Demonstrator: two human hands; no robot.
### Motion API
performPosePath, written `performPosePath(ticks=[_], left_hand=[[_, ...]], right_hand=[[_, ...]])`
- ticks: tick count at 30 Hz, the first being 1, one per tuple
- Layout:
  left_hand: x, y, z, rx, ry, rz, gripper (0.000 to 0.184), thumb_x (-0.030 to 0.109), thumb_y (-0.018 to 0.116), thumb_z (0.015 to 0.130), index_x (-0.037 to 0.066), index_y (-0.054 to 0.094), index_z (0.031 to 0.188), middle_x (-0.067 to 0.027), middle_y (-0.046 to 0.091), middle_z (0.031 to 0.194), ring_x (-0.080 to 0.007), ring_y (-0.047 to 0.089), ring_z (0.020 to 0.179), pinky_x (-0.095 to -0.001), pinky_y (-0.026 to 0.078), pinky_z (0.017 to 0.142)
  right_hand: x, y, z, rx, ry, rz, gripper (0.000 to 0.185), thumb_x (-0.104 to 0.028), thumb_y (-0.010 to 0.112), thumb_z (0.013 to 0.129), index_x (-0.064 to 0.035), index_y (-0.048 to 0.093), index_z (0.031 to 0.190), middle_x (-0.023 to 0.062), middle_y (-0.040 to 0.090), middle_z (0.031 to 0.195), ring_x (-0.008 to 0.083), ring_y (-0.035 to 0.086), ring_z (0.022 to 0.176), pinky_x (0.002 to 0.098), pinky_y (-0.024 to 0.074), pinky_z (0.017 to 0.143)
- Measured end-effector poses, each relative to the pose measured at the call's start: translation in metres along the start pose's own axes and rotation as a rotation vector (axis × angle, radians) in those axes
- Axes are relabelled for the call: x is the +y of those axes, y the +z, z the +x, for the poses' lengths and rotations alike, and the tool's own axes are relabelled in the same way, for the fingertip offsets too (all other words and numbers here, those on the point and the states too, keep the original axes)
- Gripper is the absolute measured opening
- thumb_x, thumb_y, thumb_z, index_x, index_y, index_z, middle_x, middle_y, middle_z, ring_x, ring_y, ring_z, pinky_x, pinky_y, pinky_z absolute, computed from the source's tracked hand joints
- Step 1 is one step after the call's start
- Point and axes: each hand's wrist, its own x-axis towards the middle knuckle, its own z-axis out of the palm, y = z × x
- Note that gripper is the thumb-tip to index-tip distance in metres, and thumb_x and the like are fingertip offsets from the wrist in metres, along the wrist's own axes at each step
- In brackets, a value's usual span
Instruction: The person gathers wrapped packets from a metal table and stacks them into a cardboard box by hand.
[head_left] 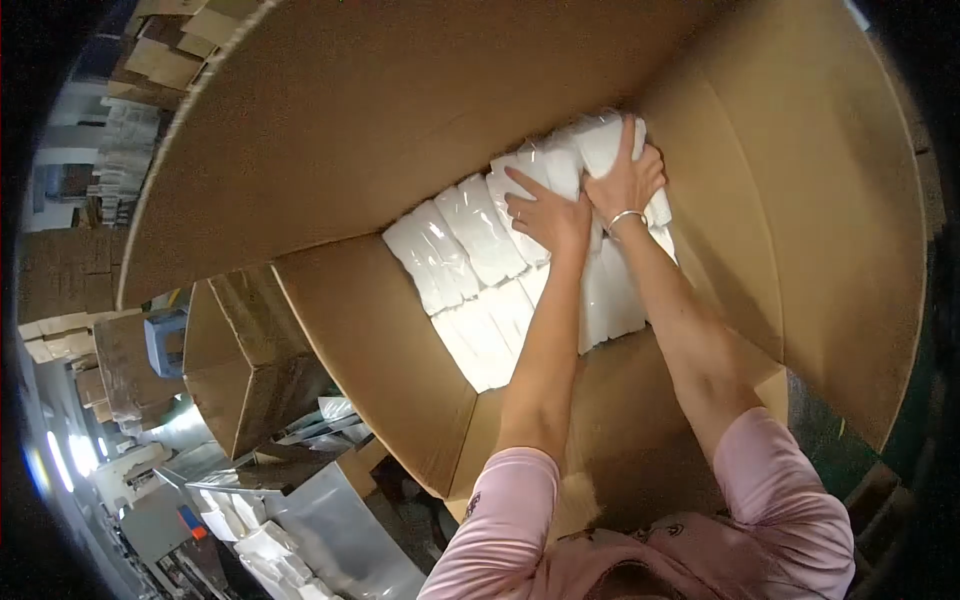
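Around me in the workroom, a dark green floor (825,425) shows past the right edge of my carton, and bright lights (60,465) glare at the far left. The largest thing before me is that open cardboard carton (400,120), its tall brown walls and flaps spreading across most of my view. To its left stands a smaller open carton (215,400), with a blue plastic item (163,342) just beyond it. Lower down, outside my carton, a shiny metal tray (345,515) has white bundles (270,550) lying along its side.

Inside my carton, white packs (432,255) in clear, glossy wrapping lie side by side in two rows on the bottom (what is in them I cannot tell). Those at the upper right, against the far wall, sit beneath my hands. My left hand (550,215) lies over the packs with thumb and fingers spread apart. My right hand (625,180), just beside it, has its fingers parted over the pack nearest the corner; whether it grips that pack or only presses on it, I cannot tell. A thin, pale bracelet (628,215) circles my right wrist.
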Motion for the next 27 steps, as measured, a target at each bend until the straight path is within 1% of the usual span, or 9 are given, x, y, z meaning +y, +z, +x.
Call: performPosePath(ticks=[3, 6, 9, 16, 19, 21, 24, 26, 27], left_hand=[[-0.002, 0.021, 0.011, -0.099, -0.066, 0.095, 0.107, 0.050, 0.067, 0.072, -0.001, 0.007, 0.143, -0.0388, 0.026, 0.132, -0.0454, 0.034, 0.121, -0.0508, 0.028, 0.096], [-0.012, 0.052, 0.016, 0.070, 0.026, 0.252, 0.103, 0.049, 0.067, 0.072, -0.001, 0.010, 0.143, -0.0385, 0.023, 0.136, -0.0443, 0.032, 0.123, -0.0513, 0.028, 0.096], [-0.019, 0.056, 0.014, 0.031, 0.108, 0.252, 0.094, 0.050, 0.060, 0.078, -0.001, 0.013, 0.142, -0.0412, 0.016, 0.137, -0.0485, 0.030, 0.125, -0.0512, 0.029, 0.095], [-0.048, 0.032, -0.008, -0.098, 0.397, 0.127, 0.089, 0.042, 0.063, 0.078, 0.001, 0.017, 0.142, -0.0404, -0.002, 0.141, -0.0541, 0.024, 0.125, -0.0535, 0.025, 0.102], [-0.060, 0.011, -0.007, -0.288, 0.411, 0.088, 0.080, 0.040, 0.062, 0.079, 0.003, 0.026, 0.140, -0.0391, 0.005, 0.141, -0.0527, 0.034, 0.121, -0.0486, 0.034, 0.099], [-0.064, -0.028, -0.009, -0.611, 0.349, 0.179, 0.069, 0.036, 0.061, 0.080, 0.003, 0.036, 0.135, -0.0355, 0.029, 0.135, -0.0452, 0.049, 0.111, -0.0448, 0.042, 0.092], [-0.088, -0.105, -0.035, -0.703, 0.418, 0.059, 0.057, 0.031, 0.058, 0.082, 0.000, 0.043, 0.128, -0.0287, 0.052, 0.118, -0.0382, 0.059, 0.098, -0.0436, 0.048, 0.083], [-0.104, -0.164, -0.076, -0.529, 0.456, -0.114, 0.053, 0.028, 0.057, 0.084, 0.000, 0.044, 0.127, -0.0257, 0.057, 0.111, -0.0342, 0.060, 0.097, -0.0417, 0.048, 0.082], [-0.114, -0.194, -0.102, -0.444, 0.469, -0.200, 0.051, 0.027, 0.056, 0.085, -0.001, 0.045, 0.126, -0.0242, 0.060, 0.107, -0.0322, 0.061, 0.097, -0.0407, 0.048, 0.082]], right_hand=[[-0.005, 0.012, 0.004, -0.034, -0.017, -0.096, 0.104, -0.032, 0.077, 0.058, -0.0259, 0.019, 0.144, 0.0217, 0.039, 0.118, 0.0373, 0.036, 0.108, 0.0451, 0.0235, 0.094], [-0.003, 0.032, 0.006, -0.055, -0.053, -0.181, 0.105, -0.030, 0.077, 0.057, -0.0264, 0.019, 0.144, 0.0217, 0.039, 0.117, 0.0360, 0.037, 0.106, 0.0458, 0.0246, 0.092], [0.004, 0.056, 0.015, -0.168, -0.047, -0.186, 0.107, -0.029, 0.075, 0.056, -0.0239, 0.015, 0.145, 0.0216, 0.038, 0.119, 0.0378, 0.035, 0.110, 0.0461, 0.0236, 0.093], [0.006, 0.058, 0.021, -0.318, -0.030, -0.191, 0.098, -0.039, 0.070, 0.070, -0.0193, 0.010, 0.145, 0.0261, 0.032, 0.130, 0.0411, 0.032, 0.118, 0.0508, 0.0251, 0.094], [0.030, 0.051, -0.001, -0.075, -0.232, -0.068, 0.095, -0.040, 0.068, 0.074, -0.0174, 0.010, 0.146, 0.0268, 0.038, 0.127, 0.0417, 0.033, 0.121, 0.0538, 0.0219, 0.100], [0.026, 0.009, -0.010, -0.448, -0.155, -0.139, 0.082, -0.033, 0.065, 0.077, -0.0141, 0.021, 0.143, 0.0301, 0.036, 0.130, 0.0438, 0.032, 0.124, 0.0528, 0.0246, 0.103], [0.022, -0.022, -0.029, -0.717, -0.304, 0.032, 0.058, -0.023, 0.062, 0.077, -0.0066, 0.044, 0.129, 0.0243, 0.050, 0.121, 0.0347, 0.049, 0.113, 0.0439, 0.0415, 0.092], [-0.015, -0.089, -0.048, -0.903, -0.380, 0.251, 0.047, -0.015, 0.060, 0.077, -0.0031, 0.052, 0.121, 0.0186, 0.058, 0.112, 0.0286, 0.057, 0.105, 0.0394, 0.0473, 0.087], [-0.033, -0.130, -0.069, -0.880, -0.455, 0.551, 0.044, -0.010, 0.057, 0.078, -0.0020, 0.052, 0.120, 0.0156, 0.060, 0.108, 0.0252, 0.059, 0.099, 0.0374, 0.0483, 0.085]])
